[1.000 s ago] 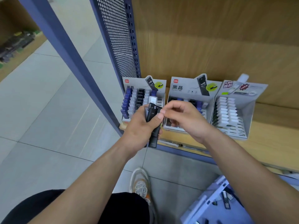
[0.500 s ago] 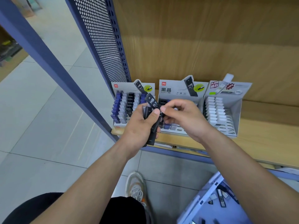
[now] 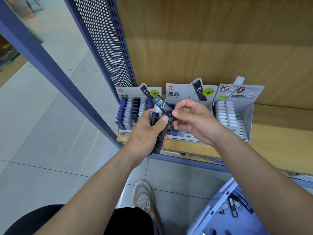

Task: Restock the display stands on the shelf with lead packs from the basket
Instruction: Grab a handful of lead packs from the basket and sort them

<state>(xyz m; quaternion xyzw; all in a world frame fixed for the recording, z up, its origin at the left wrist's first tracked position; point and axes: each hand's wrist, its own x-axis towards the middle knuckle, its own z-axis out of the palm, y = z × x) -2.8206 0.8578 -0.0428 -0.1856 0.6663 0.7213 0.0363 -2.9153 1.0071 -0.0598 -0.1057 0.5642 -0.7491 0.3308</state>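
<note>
Clutched in left hand (image 3: 145, 133), black lead packs (image 3: 154, 118); top pack (image 3: 161, 105) pinched by right hand (image 3: 194, 121); middle stand (image 3: 184, 94) half hidden; basket (image 3: 220, 206) cropped.

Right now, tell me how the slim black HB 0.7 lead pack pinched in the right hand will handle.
The slim black plastic lead pack is probably stiff: it juts straight from the right hand pinching it, unbent. It is likely light, since a fingertip pinch seems enough to carry it. Its smooth, flat-sided case may slip but shouldn't roll.
</note>
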